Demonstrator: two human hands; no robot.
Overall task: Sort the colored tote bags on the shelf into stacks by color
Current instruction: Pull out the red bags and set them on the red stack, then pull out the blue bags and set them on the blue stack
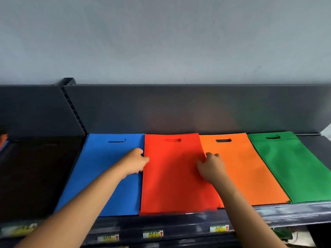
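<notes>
Fingers: left hand (pixel 136 161) and right hand (pixel 210 166) curl onto the red tote bag's (pixel 176 178) side edges.
Reason: likely squaring it between blue stack (pixel 105 176) and orange stack (pixel 245 172).

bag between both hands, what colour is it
Red, clearest in the head view; it lies between the blue bag and the orange bag.

Single head-mounted wide-angle view, looking forward and slightly down onto a dark shelf (pixel 179 222) from close range at its front edge. The shelf back panel (pixel 179 108) and grey wall (pixel 161 36) fill the upper half; both forearms enter from below.
</notes>
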